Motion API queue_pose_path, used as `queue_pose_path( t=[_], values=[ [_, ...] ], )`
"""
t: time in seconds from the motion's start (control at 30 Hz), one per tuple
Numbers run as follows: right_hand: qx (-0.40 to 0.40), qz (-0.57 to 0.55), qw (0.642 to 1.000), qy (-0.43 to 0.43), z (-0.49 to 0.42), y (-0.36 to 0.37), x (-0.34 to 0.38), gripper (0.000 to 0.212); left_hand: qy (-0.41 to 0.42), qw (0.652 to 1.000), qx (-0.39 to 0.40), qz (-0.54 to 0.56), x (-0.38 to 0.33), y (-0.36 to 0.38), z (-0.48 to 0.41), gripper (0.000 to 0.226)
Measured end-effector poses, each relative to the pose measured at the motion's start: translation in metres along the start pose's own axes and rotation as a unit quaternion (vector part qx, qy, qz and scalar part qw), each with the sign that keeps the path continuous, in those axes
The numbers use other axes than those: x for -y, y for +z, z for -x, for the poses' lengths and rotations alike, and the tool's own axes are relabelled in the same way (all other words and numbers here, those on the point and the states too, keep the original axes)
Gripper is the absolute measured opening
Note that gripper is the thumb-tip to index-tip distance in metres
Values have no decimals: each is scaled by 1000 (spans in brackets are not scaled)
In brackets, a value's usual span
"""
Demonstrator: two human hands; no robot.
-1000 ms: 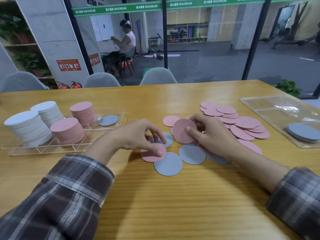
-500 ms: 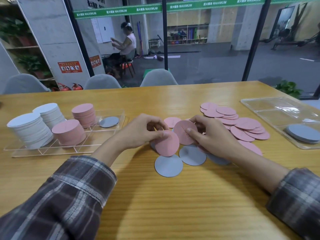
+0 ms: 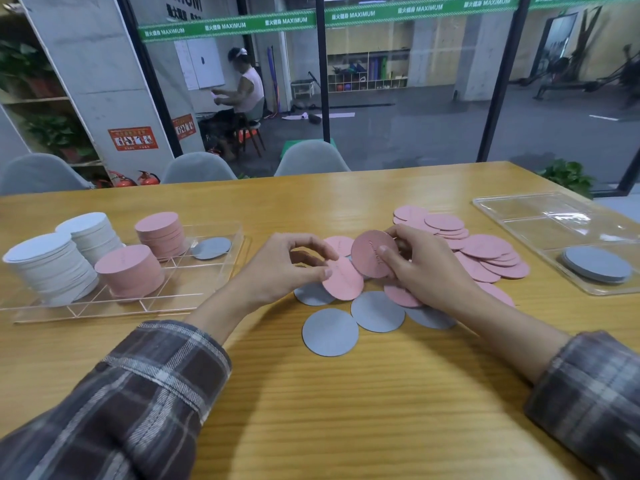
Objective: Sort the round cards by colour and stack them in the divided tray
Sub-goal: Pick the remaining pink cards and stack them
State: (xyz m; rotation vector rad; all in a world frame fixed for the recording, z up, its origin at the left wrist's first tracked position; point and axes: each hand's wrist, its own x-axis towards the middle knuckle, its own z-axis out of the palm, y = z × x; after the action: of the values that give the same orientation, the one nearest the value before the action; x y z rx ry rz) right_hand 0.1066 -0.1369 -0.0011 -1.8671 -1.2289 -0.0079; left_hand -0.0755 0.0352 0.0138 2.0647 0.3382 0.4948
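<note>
Left hand: the left hand [image 3: 287, 268] pinches a round pink card [image 3: 342, 279] at its near-left edge, thumb over fingers; card tilted, lifted off the wooden worktop [image 3: 311, 410].
Right hand: the right hand [image 3: 426, 268] grips a second round pink card [image 3: 374, 253], held up on edge, face toward the camera; thumb across its right side. Faint embossed writing on this card, too small to read.
Under the hands: flat round grey cards [image 3: 330, 332] lie on the worktop just below both hands, some partly covered by them.
Beyond right hand: a loose overlapping heap of pink round cards [image 3: 485, 251], touching one another.
Left of left hand: a clear divided plastic tray [image 3: 221, 268] holding two white card stacks [image 3: 52, 268], two pink card stacks [image 3: 130, 271] and one grey card [image 3: 211, 247], each in its own compartment.
Right of right hand: a second clear tray [image 3: 540, 216] with a low grey card stack [image 3: 597, 264].
Writing: green strip on the glass [image 3: 287, 21] reads "MAXIMUM", repeated, with characters beside it.
</note>
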Motion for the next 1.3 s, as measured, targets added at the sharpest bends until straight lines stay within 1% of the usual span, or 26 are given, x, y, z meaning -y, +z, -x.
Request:
queue_pose_path(
  t=[0.23, 0.4, 0.47, 0.57, 0.67, 0.73, 0.8, 0.83, 0.9, 0.97, 1.03, 1.1, 1.17, 1.23, 1.3],
  values=[
    [-20, -10, 1000, 1, -2, -4, 0, 13, -3, 997, -43, 60, 4, 0, -3, 27],
    [46, -53, 997, 14, 0, -2, 5, 19, -1, 991, -106, 87, 4, 12, -8, 24],
    [69, -82, 994, 21, 1, -1, 8, 22, 12, 990, -124, 68, 3, 19, -10, 22],
    [81, -98, 992, 13, 1, 0, 8, 18, 31, 988, -144, 45, 5, 27, -16, 21],
    [72, -52, 996, -9, -1, 0, 4, 9, 32, 990, -133, 32, 7, 32, -22, 23],
    [57, -24, 998, -7, -2, -1, 0, 9, 30, 992, -119, 0, 11, 34, -27, 20],
    [38, -9, 999, 5, -4, -4, -2, 10, 29, 987, -124, -95, 17, 34, -32, 16],
    [27, -5, 1000, 12, -5, -5, -4, 9, 27, 979, -128, -158, 21, 33, -36, 19],
    [12, -6, 1000, 25, -7, -9, -8, 9, 17, 964, -104, -245, 28, 28, -43, 32],
    [8, -10, 999, 35, -7, -10, -11, 10, -3, 956, -61, -286, 31, 25, -48, 40],
    [8, -2, 999, 36, -7, -11, -12, 11, -18, 948, -30, -316, 33, 24, -50, 41],
    [6, 6, 999, 33, -7, -12, -11, 11, -23, 945, -27, -326, 32, 25, -49, 40],
    [3, 17, 999, 29, -8, -13, -11, 11, -21, 947, -43, -318, 31, 24, -49, 38],
    [2, 25, 999, 28, -7, -13, -11, 11, -15, 954, -56, -294, 29, 23, -49, 36],
    [0, 17, 999, 33, -7, -13, -11, 12, -11, 966, -73, -249, 25, 22, -47, 39]
  ],
)
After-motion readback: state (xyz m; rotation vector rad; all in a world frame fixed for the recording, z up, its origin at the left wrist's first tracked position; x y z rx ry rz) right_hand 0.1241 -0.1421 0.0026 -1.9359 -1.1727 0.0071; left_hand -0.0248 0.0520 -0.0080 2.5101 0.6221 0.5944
